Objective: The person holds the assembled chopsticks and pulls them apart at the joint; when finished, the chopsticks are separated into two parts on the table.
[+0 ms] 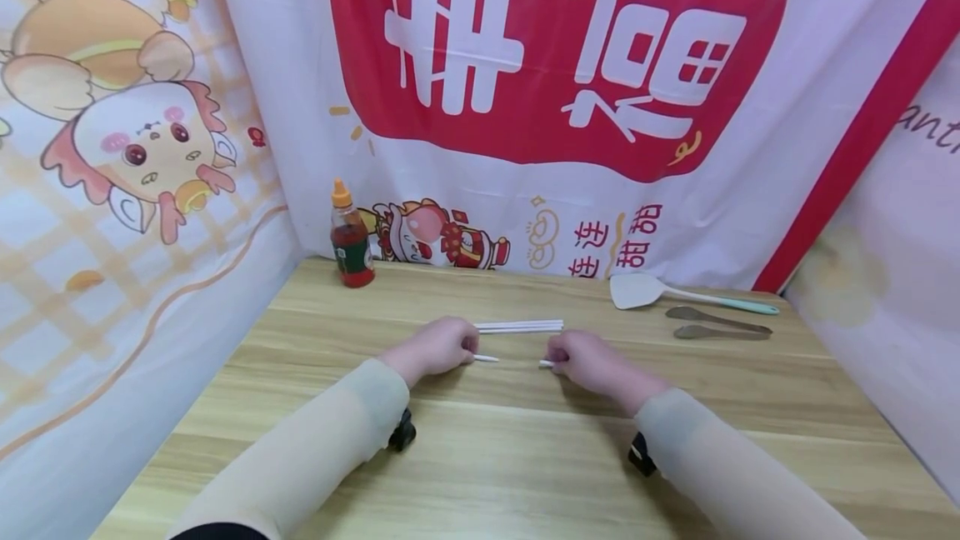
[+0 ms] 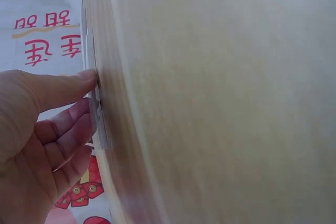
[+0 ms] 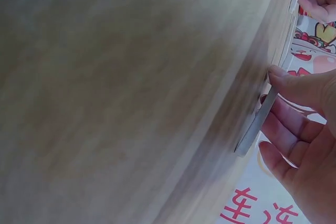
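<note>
My left hand (image 1: pixel 444 346) pinches a thin white stick (image 1: pixel 486 358) just above the wooden table, its pointed end toward the right. Across a small gap, a second white stick (image 1: pixel 547 364) is pinched by my right hand (image 1: pixel 583 359), its short end pointing left. In the left wrist view the thumb and fingertips grip the pale stick (image 2: pixel 102 132) close to the tabletop. The right wrist view shows the other stick (image 3: pixel 256 124) between thumb and fingers, slanting along the wood. Several white sticks (image 1: pixel 519 327) lie side by side just beyond both hands.
A sauce bottle (image 1: pixel 351 240) with an orange cap stands at the table's back left. On the back right lie a white spatula (image 1: pixel 637 290) with a mint handle and metal tongs (image 1: pixel 720 327). Printed cloth (image 1: pixel 540 148) hangs along the table's far edge.
</note>
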`<action>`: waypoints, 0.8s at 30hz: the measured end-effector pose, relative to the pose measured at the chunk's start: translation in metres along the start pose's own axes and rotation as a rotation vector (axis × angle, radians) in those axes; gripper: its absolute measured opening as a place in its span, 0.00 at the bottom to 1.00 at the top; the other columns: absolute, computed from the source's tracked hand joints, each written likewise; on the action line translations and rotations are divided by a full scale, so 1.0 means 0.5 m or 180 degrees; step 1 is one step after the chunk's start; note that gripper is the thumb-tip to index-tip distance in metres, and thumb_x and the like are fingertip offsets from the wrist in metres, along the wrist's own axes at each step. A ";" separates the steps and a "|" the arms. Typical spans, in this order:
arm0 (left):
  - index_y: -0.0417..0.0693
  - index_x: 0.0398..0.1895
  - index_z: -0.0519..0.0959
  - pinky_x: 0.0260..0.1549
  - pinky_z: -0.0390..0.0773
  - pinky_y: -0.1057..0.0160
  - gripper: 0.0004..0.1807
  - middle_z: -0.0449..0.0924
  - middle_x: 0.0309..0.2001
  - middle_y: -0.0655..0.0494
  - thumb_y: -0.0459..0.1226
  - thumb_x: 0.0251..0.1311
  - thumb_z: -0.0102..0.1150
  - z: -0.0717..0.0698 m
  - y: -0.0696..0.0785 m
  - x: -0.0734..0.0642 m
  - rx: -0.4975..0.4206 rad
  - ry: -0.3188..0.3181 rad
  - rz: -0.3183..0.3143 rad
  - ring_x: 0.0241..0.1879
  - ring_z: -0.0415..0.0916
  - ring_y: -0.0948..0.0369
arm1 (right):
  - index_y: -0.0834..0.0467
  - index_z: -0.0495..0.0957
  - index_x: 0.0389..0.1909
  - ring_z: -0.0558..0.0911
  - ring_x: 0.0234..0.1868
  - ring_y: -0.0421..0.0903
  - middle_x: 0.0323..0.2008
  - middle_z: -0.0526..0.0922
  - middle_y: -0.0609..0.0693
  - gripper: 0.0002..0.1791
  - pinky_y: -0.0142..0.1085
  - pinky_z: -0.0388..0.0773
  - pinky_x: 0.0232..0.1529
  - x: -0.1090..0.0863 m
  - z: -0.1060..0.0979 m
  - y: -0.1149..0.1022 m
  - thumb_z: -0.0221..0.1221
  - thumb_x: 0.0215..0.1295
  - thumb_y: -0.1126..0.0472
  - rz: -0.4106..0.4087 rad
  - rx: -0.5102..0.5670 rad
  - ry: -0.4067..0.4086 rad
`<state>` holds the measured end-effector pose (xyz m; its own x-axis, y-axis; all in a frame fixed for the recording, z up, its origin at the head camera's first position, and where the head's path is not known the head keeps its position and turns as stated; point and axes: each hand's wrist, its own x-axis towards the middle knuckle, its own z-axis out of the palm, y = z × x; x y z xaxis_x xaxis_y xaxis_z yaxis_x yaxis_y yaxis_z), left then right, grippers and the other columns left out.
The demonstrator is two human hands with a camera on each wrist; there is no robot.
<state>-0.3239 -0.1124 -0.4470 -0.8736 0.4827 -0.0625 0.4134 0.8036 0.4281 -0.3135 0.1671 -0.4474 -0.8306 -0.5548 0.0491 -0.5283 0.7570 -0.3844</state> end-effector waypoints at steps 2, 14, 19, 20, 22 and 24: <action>0.55 0.27 0.80 0.40 0.73 0.58 0.07 0.77 0.28 0.63 0.37 0.61 0.66 0.000 0.002 0.003 -0.0002 -0.0002 0.0031 0.32 0.73 0.61 | 0.52 0.79 0.26 0.74 0.28 0.41 0.23 0.76 0.42 0.10 0.39 0.74 0.34 0.002 0.000 0.000 0.68 0.55 0.69 -0.0093 -0.0002 0.0040; 0.52 0.37 0.83 0.43 0.74 0.56 0.05 0.77 0.36 0.60 0.34 0.59 0.65 -0.050 0.015 0.047 -0.0105 0.0251 -0.0236 0.37 0.74 0.59 | 0.55 0.82 0.33 0.75 0.30 0.43 0.28 0.75 0.45 0.06 0.39 0.74 0.34 0.056 -0.031 0.000 0.70 0.57 0.65 0.0030 0.0045 0.0009; 0.50 0.38 0.84 0.41 0.74 0.57 0.05 0.78 0.34 0.60 0.34 0.59 0.65 -0.052 0.033 0.088 -0.0054 0.0194 -0.0190 0.37 0.74 0.59 | 0.57 0.83 0.37 0.75 0.34 0.47 0.32 0.76 0.49 0.09 0.43 0.74 0.39 0.095 -0.047 0.005 0.69 0.56 0.66 0.0081 -0.0085 0.0158; 0.50 0.38 0.84 0.40 0.74 0.58 0.05 0.78 0.33 0.60 0.34 0.58 0.65 -0.048 0.037 0.095 -0.0007 0.0172 -0.0155 0.36 0.74 0.59 | 0.56 0.83 0.38 0.76 0.35 0.47 0.34 0.77 0.49 0.10 0.44 0.74 0.40 0.101 -0.045 0.007 0.70 0.55 0.65 0.0099 -0.0091 0.0139; 0.49 0.37 0.84 0.40 0.74 0.58 0.05 0.78 0.32 0.60 0.34 0.57 0.65 -0.038 0.045 0.106 0.0077 0.0138 -0.0079 0.35 0.74 0.59 | 0.56 0.83 0.39 0.76 0.36 0.47 0.35 0.77 0.51 0.11 0.44 0.74 0.42 0.109 -0.039 0.012 0.70 0.54 0.64 0.0136 -0.0114 0.0085; 0.49 0.36 0.83 0.40 0.73 0.58 0.06 0.77 0.32 0.60 0.33 0.56 0.66 -0.026 0.050 0.114 0.0153 0.0136 -0.0044 0.35 0.74 0.59 | 0.56 0.83 0.39 0.75 0.36 0.47 0.36 0.78 0.52 0.12 0.44 0.74 0.42 0.116 -0.031 0.016 0.70 0.54 0.64 0.0141 -0.0144 0.0028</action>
<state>-0.3667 -0.0693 -0.4283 -0.8890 0.4570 -0.0290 0.4123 0.8263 0.3836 -0.3688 0.1464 -0.4335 -0.8547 -0.5175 0.0410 -0.4983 0.7957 -0.3443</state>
